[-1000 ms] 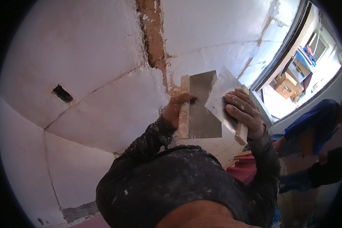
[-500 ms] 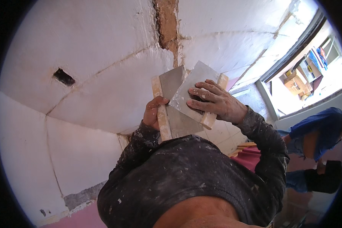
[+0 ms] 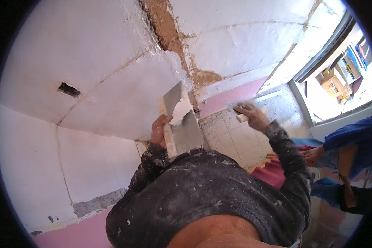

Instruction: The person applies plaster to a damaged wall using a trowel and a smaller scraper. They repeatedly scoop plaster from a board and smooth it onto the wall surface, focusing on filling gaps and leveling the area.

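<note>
My left hand (image 3: 158,131) grips the pale, plaster-crusted edge handle of a wide grey plastering blade (image 3: 187,136) in front of my chest. A lump of white plaster (image 3: 181,110) lies on its upper part. Off to the right, my right hand (image 3: 254,118) is closed on a second plastering blade with a pale handle (image 3: 242,118). That blade is smeared by motion and mostly hard to make out. The two blades are apart.
Ahead rises a white wall with cracked joints and a bare brown strip (image 3: 163,25). A dark square hole (image 3: 69,89) is at left. Pale floor tiles (image 3: 227,142) lie below. Another person in a blue sleeve (image 3: 349,134) is at right, beside a bright opening with cardboard boxes (image 3: 334,84).
My right hand has moved its blade away from the left one, to the right. White plaster now shows on the left blade. The other person's hand has come into view.
</note>
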`<control>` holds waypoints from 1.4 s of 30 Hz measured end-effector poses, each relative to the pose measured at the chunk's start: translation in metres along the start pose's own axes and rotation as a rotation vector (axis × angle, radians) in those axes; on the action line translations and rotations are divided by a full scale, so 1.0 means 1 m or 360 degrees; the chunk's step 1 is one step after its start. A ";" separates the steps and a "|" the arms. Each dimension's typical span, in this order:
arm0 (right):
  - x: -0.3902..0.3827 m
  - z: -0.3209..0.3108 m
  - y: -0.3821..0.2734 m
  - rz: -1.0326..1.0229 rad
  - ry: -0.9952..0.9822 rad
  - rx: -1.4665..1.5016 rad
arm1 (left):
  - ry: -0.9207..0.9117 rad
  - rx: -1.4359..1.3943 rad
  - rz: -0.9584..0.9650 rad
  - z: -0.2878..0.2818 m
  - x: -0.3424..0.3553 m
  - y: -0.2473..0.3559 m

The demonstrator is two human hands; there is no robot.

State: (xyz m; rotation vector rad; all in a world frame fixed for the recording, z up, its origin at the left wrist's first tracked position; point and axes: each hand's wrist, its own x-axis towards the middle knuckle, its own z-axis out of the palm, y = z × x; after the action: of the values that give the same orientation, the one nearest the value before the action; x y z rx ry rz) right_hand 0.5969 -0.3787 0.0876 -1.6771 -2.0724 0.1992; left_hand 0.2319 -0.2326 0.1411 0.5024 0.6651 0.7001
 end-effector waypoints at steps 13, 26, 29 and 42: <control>-0.266 0.336 0.057 0.2802 0.1472 0.1800 | 0.0084 -0.0137 0.0205 -0.001 0.004 -0.032; -0.227 0.283 0.048 0.2722 0.1303 0.1596 | -0.0069 -0.0339 0.0291 -0.101 -0.002 0.022; -0.233 0.309 0.045 0.2358 0.0928 0.0966 | -0.0060 -0.0526 0.0212 -0.111 -0.006 0.026; -0.234 0.287 -0.024 0.1970 0.1193 0.1112 | -0.0573 -0.0698 -0.0328 -0.193 0.036 0.016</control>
State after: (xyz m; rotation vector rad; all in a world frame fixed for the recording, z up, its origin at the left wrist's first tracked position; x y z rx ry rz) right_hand 0.4847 -0.5579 -0.2176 -1.8664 -0.1987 0.4939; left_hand 0.1110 -0.1573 0.0054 0.1429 0.2082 0.5214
